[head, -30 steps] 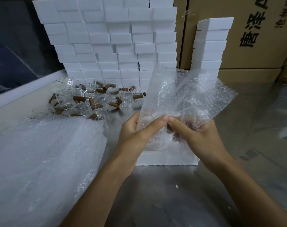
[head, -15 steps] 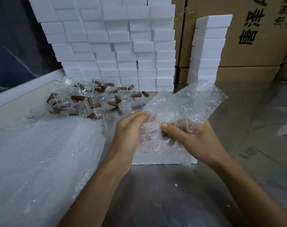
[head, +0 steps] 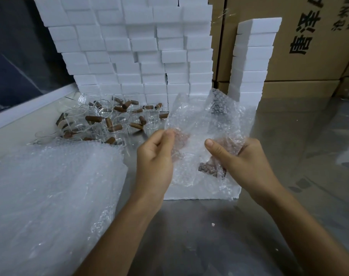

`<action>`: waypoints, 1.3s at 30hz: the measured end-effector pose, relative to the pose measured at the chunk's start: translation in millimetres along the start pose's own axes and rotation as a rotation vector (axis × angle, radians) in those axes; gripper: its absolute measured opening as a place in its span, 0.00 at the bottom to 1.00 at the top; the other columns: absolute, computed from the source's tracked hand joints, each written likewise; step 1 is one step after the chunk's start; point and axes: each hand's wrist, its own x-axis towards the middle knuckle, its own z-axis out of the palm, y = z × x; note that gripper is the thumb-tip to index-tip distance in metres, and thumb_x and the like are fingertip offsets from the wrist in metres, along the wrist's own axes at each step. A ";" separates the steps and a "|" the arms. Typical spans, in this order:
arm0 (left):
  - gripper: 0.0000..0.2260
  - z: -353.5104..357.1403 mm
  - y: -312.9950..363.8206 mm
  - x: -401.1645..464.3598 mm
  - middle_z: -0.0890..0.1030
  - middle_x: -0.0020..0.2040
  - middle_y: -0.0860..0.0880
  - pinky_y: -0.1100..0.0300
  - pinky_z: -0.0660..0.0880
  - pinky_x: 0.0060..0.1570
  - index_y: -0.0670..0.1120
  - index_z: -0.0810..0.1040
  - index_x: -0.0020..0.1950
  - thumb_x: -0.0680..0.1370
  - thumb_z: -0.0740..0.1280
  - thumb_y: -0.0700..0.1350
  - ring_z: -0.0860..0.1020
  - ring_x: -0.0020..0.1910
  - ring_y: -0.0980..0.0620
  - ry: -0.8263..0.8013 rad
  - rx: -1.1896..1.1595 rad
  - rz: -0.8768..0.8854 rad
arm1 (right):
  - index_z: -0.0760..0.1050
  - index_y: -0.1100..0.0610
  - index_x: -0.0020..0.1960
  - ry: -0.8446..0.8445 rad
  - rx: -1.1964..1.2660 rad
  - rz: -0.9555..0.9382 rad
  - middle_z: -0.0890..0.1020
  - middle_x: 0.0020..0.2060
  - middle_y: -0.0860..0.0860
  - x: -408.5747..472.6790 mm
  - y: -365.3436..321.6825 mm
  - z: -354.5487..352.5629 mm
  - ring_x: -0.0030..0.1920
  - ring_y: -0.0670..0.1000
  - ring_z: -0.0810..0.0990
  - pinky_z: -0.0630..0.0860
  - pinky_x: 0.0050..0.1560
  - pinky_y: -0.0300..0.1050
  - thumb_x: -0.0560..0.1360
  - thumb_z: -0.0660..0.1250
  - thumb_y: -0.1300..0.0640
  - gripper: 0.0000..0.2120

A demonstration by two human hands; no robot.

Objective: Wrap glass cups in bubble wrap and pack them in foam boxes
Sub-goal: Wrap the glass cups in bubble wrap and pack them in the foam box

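Observation:
Both my hands hold one sheet of bubble wrap [head: 201, 124] above a white foam box [head: 201, 193] lying on the steel table. My left hand [head: 155, 156] pinches the sheet's left edge between thumb and fingers. My right hand [head: 247, 164] grips the sheet's right side, thumb on top; a glass cup with a brown handle [head: 208, 168] shows dimly through the wrap by this hand. A heap of clear glass cups with brown wooden handles [head: 110, 120] lies on the table to the left.
A thick stack of bubble wrap sheets [head: 50, 196] fills the lower left. A wall of white foam boxes [head: 129, 46] and a narrower foam stack [head: 251, 56] stand behind. Cardboard cartons [head: 308, 36] line the back right. Bare steel table [head: 189, 236] lies in front.
My hands have moved apart, spreading the bubble wrap sheet wider. The sheet's upper part has dropped lower and folded over.

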 end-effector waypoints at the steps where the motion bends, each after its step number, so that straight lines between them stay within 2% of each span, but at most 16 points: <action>1: 0.11 0.5 -0.4 -0.2 0.81 0.45 0.44 0.45 0.76 0.57 0.44 0.80 0.50 0.83 0.63 0.49 0.78 0.47 0.48 0.008 -0.009 0.006 | 0.76 0.65 0.34 0.013 0.034 0.019 0.78 0.25 0.50 -0.2 -0.3 0.7 0.24 0.45 0.73 0.71 0.28 0.34 0.76 0.71 0.50 0.21; 4: 0.10 3.2 -0.5 -0.6 0.83 0.45 0.49 0.51 0.76 0.55 0.44 0.79 0.49 0.84 0.62 0.47 0.80 0.47 0.51 0.058 -0.019 0.034 | 0.83 0.55 0.44 -0.021 0.144 0.119 0.86 0.37 0.51 -2.0 -3.5 5.2 0.28 0.43 0.77 0.74 0.29 0.36 0.75 0.70 0.45 0.13; 8: 0.12 5.7 -3.0 -1.6 0.82 0.47 0.46 0.47 0.76 0.57 0.48 0.80 0.48 0.84 0.59 0.49 0.79 0.50 0.49 0.109 -0.052 0.013 | 0.79 0.61 0.33 0.031 0.047 0.068 0.81 0.27 0.54 -3.3 1.4 14.3 0.26 0.44 0.76 0.71 0.29 0.34 0.76 0.72 0.51 0.18; 10: 0.13 7.1 -4.3 -2.4 0.83 0.51 0.47 0.47 0.75 0.62 0.51 0.80 0.48 0.84 0.58 0.51 0.81 0.54 0.50 0.138 -0.073 -0.019 | 0.75 0.68 0.32 0.040 0.000 0.047 0.78 0.24 0.56 -5.0 5.3 17.0 0.23 0.42 0.73 0.68 0.28 0.32 0.79 0.70 0.52 0.23; 13: 0.12 9.7 -5.5 -5.2 0.83 0.57 0.54 0.47 0.74 0.65 0.55 0.80 0.54 0.84 0.57 0.54 0.79 0.60 0.55 0.143 -0.109 -0.077 | 0.69 0.70 0.32 0.058 -0.054 0.019 0.73 0.24 0.61 -7.0 5.9 18.9 0.22 0.43 0.71 0.67 0.28 0.34 0.79 0.69 0.52 0.26; 17: 0.07 10.5 1.3 -9.2 0.81 0.53 0.69 0.63 0.79 0.51 0.73 0.79 0.49 0.79 0.62 0.62 0.79 0.55 0.68 0.014 -0.111 -0.090 | 0.70 0.66 0.29 0.109 -0.026 0.000 0.74 0.21 0.52 -5.2 5.4 18.6 0.23 0.41 0.72 0.68 0.29 0.34 0.79 0.70 0.53 0.24; 18: 0.10 10.1 2.0 -8.9 0.81 0.58 0.66 0.60 0.79 0.54 0.72 0.77 0.56 0.75 0.65 0.64 0.78 0.59 0.66 -0.021 -0.108 -0.103 | 0.71 0.62 0.28 0.104 -0.019 -0.013 0.74 0.21 0.49 -4.8 6.3 17.7 0.23 0.41 0.72 0.67 0.29 0.33 0.79 0.70 0.53 0.24; 20: 0.31 8.4 -1.8 -6.6 0.76 0.69 0.57 0.48 0.74 0.65 0.59 0.72 0.71 0.70 0.71 0.64 0.74 0.68 0.56 -0.020 -0.101 -0.125 | 0.72 0.52 0.25 0.079 -0.011 -0.049 0.73 0.20 0.44 -5.2 3.7 17.2 0.23 0.41 0.71 0.67 0.29 0.31 0.79 0.70 0.54 0.24; 22: 0.28 8.2 -0.8 -4.0 0.78 0.67 0.54 0.47 0.72 0.68 0.53 0.74 0.70 0.73 0.72 0.60 0.75 0.68 0.55 0.031 -0.087 -0.102 | 0.73 0.48 0.25 0.057 -0.021 -0.054 0.74 0.20 0.41 -6.2 1.3 17.8 0.22 0.41 0.72 0.67 0.28 0.30 0.79 0.69 0.53 0.24; 24: 0.22 7.3 1.8 -3.3 0.80 0.64 0.54 0.47 0.72 0.67 0.51 0.76 0.68 0.77 0.68 0.59 0.77 0.65 0.56 0.102 -0.071 -0.090 | 0.77 0.47 0.33 0.109 0.039 -0.029 0.79 0.25 0.43 -8.2 -1.7 20.3 0.25 0.41 0.77 0.70 0.28 0.32 0.78 0.70 0.49 0.14; 25: 0.25 7.1 3.4 -3.2 0.80 0.65 0.52 0.46 0.73 0.67 0.49 0.75 0.69 0.77 0.67 0.61 0.77 0.65 0.53 0.123 -0.073 -0.106 | 0.78 0.46 0.43 0.153 0.102 0.009 0.83 0.33 0.44 -9.5 -2.2 21.5 0.31 0.42 0.81 0.73 0.30 0.34 0.77 0.70 0.46 0.06; 27: 0.27 4.7 3.7 -1.4 0.79 0.66 0.48 0.42 0.73 0.65 0.48 0.73 0.70 0.76 0.65 0.62 0.77 0.65 0.48 0.161 -0.062 -0.115 | 0.71 0.46 0.59 0.296 0.104 0.006 0.81 0.53 0.44 -12.5 -1.7 23.8 0.48 0.47 0.83 0.78 0.40 0.40 0.76 0.70 0.43 0.16; 30: 0.18 -0.5 1.1 2.1 0.81 0.63 0.51 0.43 0.75 0.63 0.51 0.75 0.68 0.81 0.64 0.57 0.79 0.62 0.49 0.198 -0.072 -0.098 | 0.67 0.52 0.66 0.433 -0.173 -0.363 0.71 0.66 0.49 -13.7 -3.7 21.3 0.63 0.52 0.76 0.78 0.53 0.49 0.77 0.68 0.52 0.20; 32: 0.19 -1.8 2.4 2.1 0.80 0.64 0.52 0.43 0.74 0.64 0.54 0.74 0.70 0.81 0.64 0.57 0.78 0.63 0.50 0.200 -0.106 -0.128 | 0.70 0.59 0.68 0.347 -0.340 -0.532 0.71 0.68 0.52 -13.9 0.8 19.1 0.68 0.53 0.73 0.76 0.61 0.54 0.79 0.66 0.55 0.20; 35: 0.16 -3.1 4.5 3.0 0.81 0.64 0.53 0.44 0.73 0.65 0.54 0.74 0.69 0.82 0.63 0.55 0.78 0.64 0.51 0.175 -0.142 -0.130 | 0.69 0.58 0.73 0.203 -0.417 -0.488 0.73 0.71 0.50 -13.1 7.0 21.8 0.72 0.48 0.70 0.71 0.69 0.52 0.80 0.62 0.49 0.24; 39: 0.21 -2.6 7.0 1.2 0.78 0.68 0.52 0.44 0.71 0.68 0.53 0.69 0.74 0.82 0.63 0.54 0.76 0.67 0.51 0.120 -0.178 -0.135 | 0.68 0.52 0.75 0.176 -0.376 -0.374 0.80 0.59 0.42 -14.6 12.2 22.8 0.60 0.45 0.77 0.74 0.60 0.52 0.81 0.59 0.46 0.24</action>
